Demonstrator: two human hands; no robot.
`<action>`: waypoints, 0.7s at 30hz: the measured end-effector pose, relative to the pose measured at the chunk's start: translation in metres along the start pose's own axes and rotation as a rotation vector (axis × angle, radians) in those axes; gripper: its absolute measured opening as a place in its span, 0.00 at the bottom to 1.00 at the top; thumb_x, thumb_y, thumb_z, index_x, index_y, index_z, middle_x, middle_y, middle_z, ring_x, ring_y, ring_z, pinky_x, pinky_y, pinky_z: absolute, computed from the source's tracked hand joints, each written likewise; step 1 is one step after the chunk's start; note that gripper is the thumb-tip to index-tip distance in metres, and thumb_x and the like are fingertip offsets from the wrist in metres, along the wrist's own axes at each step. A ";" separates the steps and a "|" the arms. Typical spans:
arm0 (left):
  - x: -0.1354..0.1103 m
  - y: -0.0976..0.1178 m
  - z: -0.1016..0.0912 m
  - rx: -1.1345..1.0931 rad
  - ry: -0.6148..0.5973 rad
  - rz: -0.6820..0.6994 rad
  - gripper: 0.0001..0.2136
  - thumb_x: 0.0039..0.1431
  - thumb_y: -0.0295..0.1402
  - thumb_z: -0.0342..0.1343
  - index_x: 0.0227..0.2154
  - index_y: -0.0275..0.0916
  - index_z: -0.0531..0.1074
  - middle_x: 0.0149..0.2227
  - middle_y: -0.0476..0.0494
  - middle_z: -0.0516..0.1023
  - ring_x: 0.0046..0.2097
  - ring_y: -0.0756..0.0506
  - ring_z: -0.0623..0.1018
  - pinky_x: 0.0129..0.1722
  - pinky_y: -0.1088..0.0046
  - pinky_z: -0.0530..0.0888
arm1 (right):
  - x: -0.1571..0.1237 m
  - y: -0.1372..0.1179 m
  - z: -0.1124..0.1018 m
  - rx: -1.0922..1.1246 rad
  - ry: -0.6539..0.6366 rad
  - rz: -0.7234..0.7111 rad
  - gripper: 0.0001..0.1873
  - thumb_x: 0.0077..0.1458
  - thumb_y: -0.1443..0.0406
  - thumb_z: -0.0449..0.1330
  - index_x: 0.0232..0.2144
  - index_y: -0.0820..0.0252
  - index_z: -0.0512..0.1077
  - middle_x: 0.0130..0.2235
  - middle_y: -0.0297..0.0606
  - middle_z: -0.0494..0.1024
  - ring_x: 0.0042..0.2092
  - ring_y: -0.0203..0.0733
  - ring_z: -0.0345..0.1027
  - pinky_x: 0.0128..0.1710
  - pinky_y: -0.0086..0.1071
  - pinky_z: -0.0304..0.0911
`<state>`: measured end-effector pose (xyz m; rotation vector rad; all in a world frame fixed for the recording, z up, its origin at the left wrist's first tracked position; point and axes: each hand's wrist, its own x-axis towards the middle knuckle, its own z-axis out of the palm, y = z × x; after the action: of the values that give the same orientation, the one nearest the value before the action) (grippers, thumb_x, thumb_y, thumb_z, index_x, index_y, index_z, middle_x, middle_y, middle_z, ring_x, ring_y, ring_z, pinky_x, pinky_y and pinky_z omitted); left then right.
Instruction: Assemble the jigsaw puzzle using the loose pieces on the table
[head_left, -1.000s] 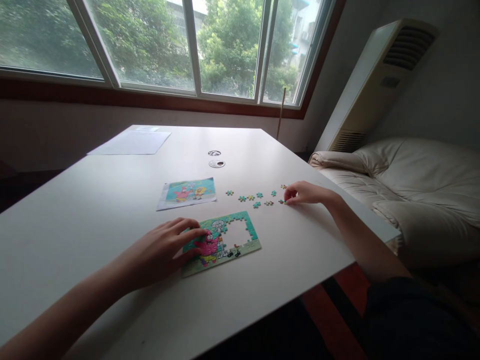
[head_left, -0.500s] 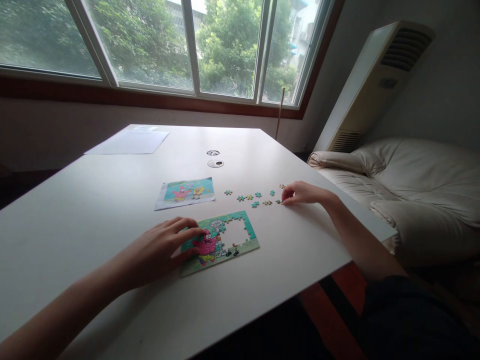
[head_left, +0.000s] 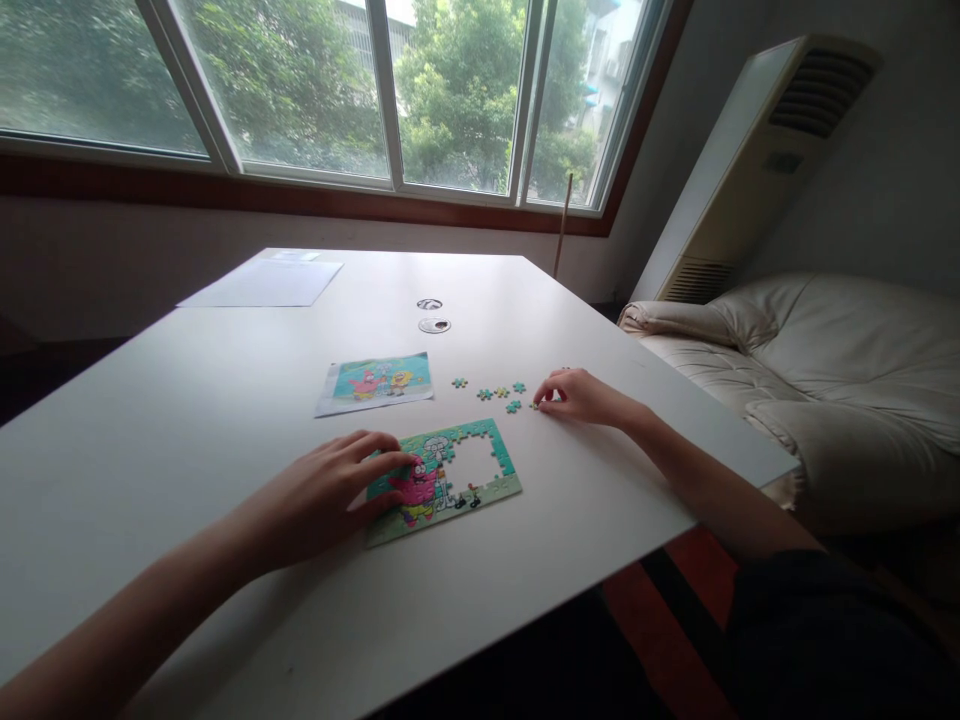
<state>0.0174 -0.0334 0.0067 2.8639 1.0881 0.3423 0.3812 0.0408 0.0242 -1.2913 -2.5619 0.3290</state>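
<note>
A jigsaw puzzle (head_left: 499, 487) lies on the table with a gap in its right half, and its assembled part shows cartoon figures. Across its left side rests my left hand (head_left: 341, 485), fingers spread and lying on the board. To the right of the loose pieces, my right hand (head_left: 581, 396) is low over the tabletop, thumb and fingertips pinched at a small puzzle piece (head_left: 535, 406). More loose pieces (head_left: 485, 394) lie scattered to the left of that hand, and some are hidden behind it. Behind the puzzle lies a creased reference picture (head_left: 382, 384) of the same figures.
The white table (head_left: 225, 400) has two round inserts (head_left: 434, 326) near its middle and a paper sheet (head_left: 262, 284) at the far left. To the right stand a cream sofa (head_left: 840, 350) and a tall air conditioner (head_left: 750, 170). Windows run behind.
My right hand has moved left along the loose pieces, from the rightmost ones to one nearer the group. My left hand stays on the puzzle. The view has shifted slightly.
</note>
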 end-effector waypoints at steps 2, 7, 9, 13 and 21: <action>0.000 0.000 0.000 0.004 0.000 0.002 0.15 0.62 0.39 0.48 0.51 0.47 0.68 0.47 0.40 0.72 0.46 0.40 0.73 0.44 0.61 0.73 | 0.000 -0.001 0.000 0.005 -0.001 0.016 0.07 0.51 0.66 0.58 0.32 0.57 0.77 0.32 0.35 0.76 0.34 0.36 0.67 0.37 0.28 0.58; 0.000 0.001 0.000 0.017 -0.003 0.006 0.15 0.63 0.38 0.47 0.51 0.47 0.68 0.48 0.40 0.72 0.47 0.40 0.73 0.44 0.62 0.73 | -0.001 -0.005 -0.001 0.002 -0.019 0.104 0.08 0.50 0.60 0.59 0.28 0.58 0.75 0.31 0.35 0.77 0.33 0.37 0.67 0.33 0.28 0.57; 0.001 0.001 0.000 0.018 -0.009 0.007 0.15 0.63 0.39 0.47 0.51 0.46 0.68 0.48 0.40 0.72 0.46 0.40 0.73 0.44 0.61 0.73 | -0.001 -0.007 0.000 -0.010 -0.019 0.126 0.10 0.50 0.58 0.60 0.26 0.59 0.74 0.30 0.35 0.77 0.33 0.38 0.67 0.33 0.28 0.56; 0.001 0.001 -0.001 0.020 -0.006 0.011 0.15 0.63 0.39 0.47 0.51 0.46 0.68 0.47 0.40 0.72 0.46 0.40 0.73 0.43 0.61 0.73 | -0.001 -0.009 0.003 -0.047 0.003 0.134 0.11 0.50 0.57 0.60 0.25 0.59 0.72 0.30 0.35 0.76 0.32 0.37 0.67 0.32 0.28 0.55; 0.001 0.001 0.000 0.005 0.005 0.004 0.15 0.62 0.39 0.48 0.51 0.47 0.68 0.47 0.41 0.72 0.47 0.40 0.73 0.44 0.62 0.73 | 0.002 -0.005 -0.001 -0.022 0.095 0.110 0.11 0.54 0.59 0.57 0.29 0.60 0.74 0.30 0.36 0.76 0.29 0.34 0.64 0.29 0.27 0.54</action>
<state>0.0186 -0.0339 0.0067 2.8718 1.0854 0.3471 0.3764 0.0390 0.0269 -1.4236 -2.4286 0.2549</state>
